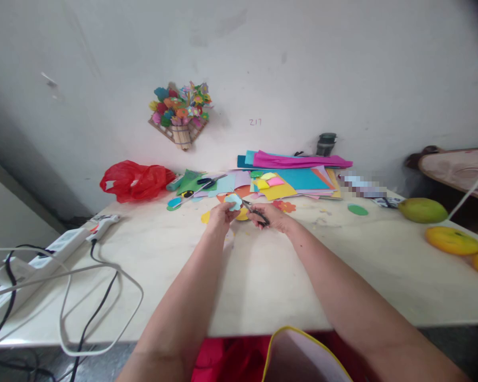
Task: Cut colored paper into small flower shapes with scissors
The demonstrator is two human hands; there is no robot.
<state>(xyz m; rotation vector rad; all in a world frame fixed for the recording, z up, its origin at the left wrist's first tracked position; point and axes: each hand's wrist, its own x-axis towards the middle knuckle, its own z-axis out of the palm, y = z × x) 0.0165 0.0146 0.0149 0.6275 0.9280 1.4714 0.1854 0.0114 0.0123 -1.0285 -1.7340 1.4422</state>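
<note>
A small piece of light blue paper point(235, 201) is pinched in my left hand point(222, 213), held just above the table. My right hand point(267, 216) grips a pair of scissors point(258, 215) by the dark handles. Their blades point up and left towards the blue paper's right edge; I cannot tell whether they touch it. Beneath the hands lie yellow paper pieces point(205, 217), partly hidden. Orange-red paper flowers point(284, 206) rest just beyond my right hand. Small paper scraps point(322, 213) are scattered to the right.
Coloured sheets point(308, 179) and a pink bundle point(298, 159) lie along the wall. A second pair of scissors point(207, 183) is behind my left hand. At left are a red plastic bag point(133, 179) and a power strip point(59, 246) with cables; at right, a green mango-like fruit point(423, 210).
</note>
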